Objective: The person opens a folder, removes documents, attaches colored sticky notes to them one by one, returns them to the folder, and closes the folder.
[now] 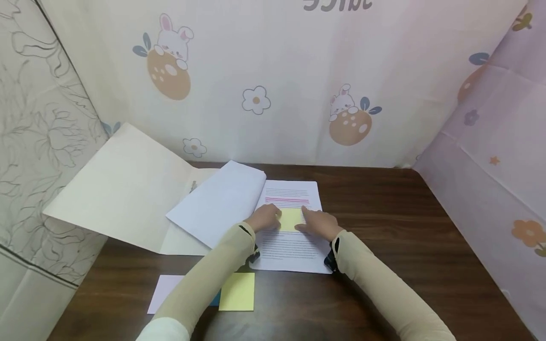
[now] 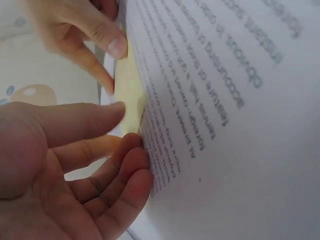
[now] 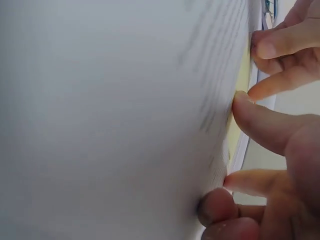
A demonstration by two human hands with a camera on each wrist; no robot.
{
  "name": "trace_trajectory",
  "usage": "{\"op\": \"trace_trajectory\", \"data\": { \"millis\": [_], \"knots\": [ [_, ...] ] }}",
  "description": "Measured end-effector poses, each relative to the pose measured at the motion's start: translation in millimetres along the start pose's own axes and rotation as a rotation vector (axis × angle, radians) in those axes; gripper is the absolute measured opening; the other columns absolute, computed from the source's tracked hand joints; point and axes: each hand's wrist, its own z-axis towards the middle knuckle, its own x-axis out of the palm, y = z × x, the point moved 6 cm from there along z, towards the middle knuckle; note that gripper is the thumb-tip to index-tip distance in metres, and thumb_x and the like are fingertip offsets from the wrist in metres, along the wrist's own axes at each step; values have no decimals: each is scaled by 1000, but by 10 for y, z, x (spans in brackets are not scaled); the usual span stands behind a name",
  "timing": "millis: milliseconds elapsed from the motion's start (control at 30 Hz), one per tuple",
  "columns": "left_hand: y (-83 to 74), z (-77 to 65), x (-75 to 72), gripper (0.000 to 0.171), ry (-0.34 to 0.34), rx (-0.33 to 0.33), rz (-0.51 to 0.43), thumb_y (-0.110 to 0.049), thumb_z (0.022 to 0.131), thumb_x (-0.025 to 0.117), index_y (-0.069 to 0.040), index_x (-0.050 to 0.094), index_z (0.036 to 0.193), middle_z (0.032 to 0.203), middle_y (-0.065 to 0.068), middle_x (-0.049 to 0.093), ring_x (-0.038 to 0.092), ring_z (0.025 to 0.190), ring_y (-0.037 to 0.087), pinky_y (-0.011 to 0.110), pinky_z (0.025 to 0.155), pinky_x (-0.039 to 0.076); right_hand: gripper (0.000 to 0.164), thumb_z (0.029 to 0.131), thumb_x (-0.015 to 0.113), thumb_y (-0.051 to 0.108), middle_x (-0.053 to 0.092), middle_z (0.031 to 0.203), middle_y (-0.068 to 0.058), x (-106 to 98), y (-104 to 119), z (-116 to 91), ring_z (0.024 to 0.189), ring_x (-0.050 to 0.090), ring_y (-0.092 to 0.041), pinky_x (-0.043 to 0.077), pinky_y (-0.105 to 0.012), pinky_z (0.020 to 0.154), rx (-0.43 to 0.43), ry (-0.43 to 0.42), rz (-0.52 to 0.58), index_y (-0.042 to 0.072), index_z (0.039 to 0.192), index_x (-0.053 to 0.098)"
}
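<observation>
A yellow sticky note [image 1: 290,219] lies across the text of a printed page [image 1: 290,258], below pink highlighted lines [image 1: 287,201]. My left hand [image 1: 263,217] is at the note's left edge; its thumb and index finger are spread apart there, while the other fingers bend loosely against the page. On the opposite edge, my right hand [image 1: 321,224] touches the note with thumb and index finger spread. The right wrist view shows the right thumb [image 3: 260,120] against the yellow note [image 3: 234,132]. Whether the note is stuck flat cannot be told.
Turned-over white sheets [image 1: 222,199] lean left from the page, over an open cream folder [image 1: 123,189] with a metal fastener [image 1: 193,186]. On the brown table [image 1: 384,213], a yellow pad [image 1: 237,292] and a lilac pad [image 1: 164,290] lie near the front, a blue one [image 1: 215,299] partly hidden between.
</observation>
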Motion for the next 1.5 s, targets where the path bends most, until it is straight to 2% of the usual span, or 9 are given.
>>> {"op": "trace_trajectory", "data": {
  "millis": [133,233,433,500,767,1033,1233,1333,1500],
  "knots": [
    [-4,-53,-58,34,4,15,-37,-14,89,65,-1,67,120,125,12,67,60,121,28,39,105,45,61,91,64,45,65,122,-20,-59,-75,-54,94,67,-31,53,-45,73,22,-64,4,3,135,53],
    [6,-111,-119,31,-6,34,-73,-12,92,60,-2,68,119,122,13,68,62,115,28,41,99,48,49,90,66,40,69,104,-16,-106,-135,-138,74,59,-23,46,-37,61,50,-84,42,2,121,62],
    [153,-229,-338,30,-66,-36,-126,-21,95,59,-7,67,121,119,11,67,62,109,25,40,92,51,55,92,63,37,60,131,-23,-154,-287,-298,101,61,-31,52,-47,82,58,-99,190,-1,131,57],
    [235,-251,-420,31,-84,-63,-149,-22,96,58,-8,66,122,120,11,67,61,108,25,39,90,52,56,93,63,36,57,134,-24,-164,-319,-331,103,59,-31,51,-48,87,48,-96,244,-2,133,55],
    [590,-412,-750,34,-168,-81,-97,-24,97,55,-7,62,126,124,17,64,60,114,32,45,95,49,56,94,61,35,63,115,-20,-133,-371,-375,85,57,-23,47,-32,69,-26,-40,322,1,138,52],
    [1064,-514,-1034,38,-267,-117,-50,-24,97,55,-1,59,128,129,25,60,57,119,40,51,101,44,56,94,63,30,64,112,-19,-74,-416,-406,75,58,-19,48,-29,63,-50,-2,380,1,140,50],
    [1436,-591,-1161,46,-276,-197,-20,-24,97,52,6,51,133,134,30,54,51,125,45,54,106,40,62,92,67,29,62,96,-13,-47,-396,-413,64,58,-19,48,-29,56,-82,52,368,2,143,44],
    [1613,-632,-1207,52,-262,-244,-15,-25,98,51,9,46,136,138,32,49,47,127,47,54,106,39,64,91,67,29,60,99,-14,-58,-391,-413,64,57,-18,48,-29,57,-86,52,360,2,144,44],
    [1806,-674,-1288,56,-263,-259,-5,-25,96,50,13,42,136,139,35,46,43,130,50,54,109,36,63,92,66,29,56,109,-16,-57,-424,-414,63,56,-18,47,-29,56,-79,48,355,3,144,43]
  ]
}}
